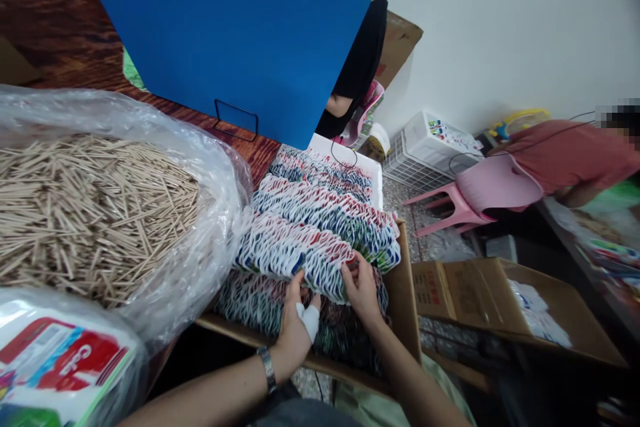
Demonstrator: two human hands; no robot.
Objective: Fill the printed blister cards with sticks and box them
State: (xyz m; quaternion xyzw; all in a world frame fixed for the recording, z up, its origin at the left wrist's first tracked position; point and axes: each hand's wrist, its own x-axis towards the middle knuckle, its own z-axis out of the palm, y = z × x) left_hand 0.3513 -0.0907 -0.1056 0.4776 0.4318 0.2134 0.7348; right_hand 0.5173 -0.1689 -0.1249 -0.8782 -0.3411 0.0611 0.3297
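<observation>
Handling, with both hands at once, a raised row of thin, wavy-edged printed white pieces [283, 240] inside the open cardboard box [407, 300]. Lying crosswise there, roughly parallel to the box's near edge, higher than the darker row [247, 307] along that edge and just in front of another white row [335, 203].

Left grip [296, 327], with a white dressing [309, 320] near the thumb: narrow, touching the row's near side; impossible to tell whether actually clasping any pieces. Right grip [363, 290]: fingers curled narrowly at the row's right end, towards the box's right edge; impossible to tell how much, if anything, is pinched.

Probably gathering or straightening the row at this step, judging by the contact at side and end. Called for next, as a judgement: even pressure from both hands, gentle enough not to bend or spill the thin pieces.

Over to the left, beside the wood-grain worktop's [75, 27] near edge: pale thin sticks [100, 213] heaped in a clear plastic bag [220, 167], untouched.
</observation>
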